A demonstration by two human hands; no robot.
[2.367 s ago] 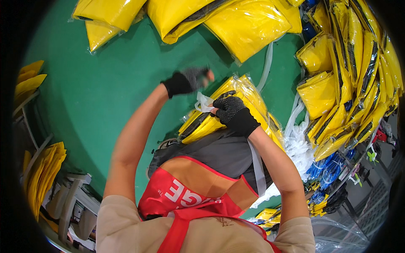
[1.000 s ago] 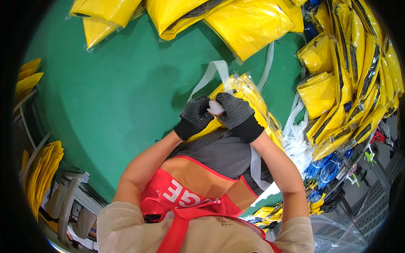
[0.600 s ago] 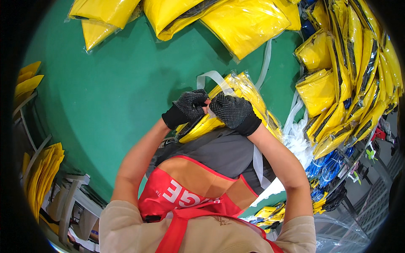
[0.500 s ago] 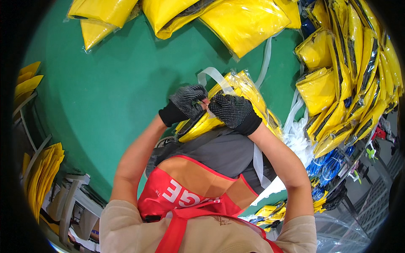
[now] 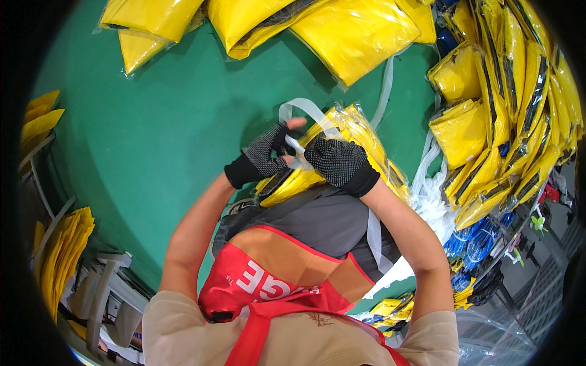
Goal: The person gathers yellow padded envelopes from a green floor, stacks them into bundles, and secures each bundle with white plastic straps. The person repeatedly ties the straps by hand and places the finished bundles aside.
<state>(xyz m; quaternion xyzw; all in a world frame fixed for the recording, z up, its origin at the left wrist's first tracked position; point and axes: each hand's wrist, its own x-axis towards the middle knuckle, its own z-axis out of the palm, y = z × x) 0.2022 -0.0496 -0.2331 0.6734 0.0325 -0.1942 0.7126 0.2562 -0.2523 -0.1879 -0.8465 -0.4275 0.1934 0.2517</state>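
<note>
A bundle of folded yellow sheets in clear plastic [image 5: 359, 129] lies across my lap, with dark edges showing at its left end. A white strap [image 5: 309, 107] arches up from the bundle beside my hands. My right hand [image 5: 337, 161], in a black dotted glove, is closed on the strap over the bundle. My left hand [image 5: 264, 154], gloved alike with bare fingertips, sits just left of it. Its thumb and a finger are spread apart, and a short piece of strap shows between them. The remaining fingers of the left hand are partly hidden.
Large yellow packets [image 5: 357, 43] lie on the green floor [image 5: 152, 122] ahead. Many more yellow packets [image 5: 516, 91] are heaped at the right, near loose white strap [image 5: 430, 195] and blue bundles [image 5: 479, 244]. More yellow pieces [image 5: 67, 250] stand by a grey frame at left.
My left hand has drawn slightly left, and its thumb and finger have opened away from the pinch beside the right hand. My right hand has hardly moved.
</note>
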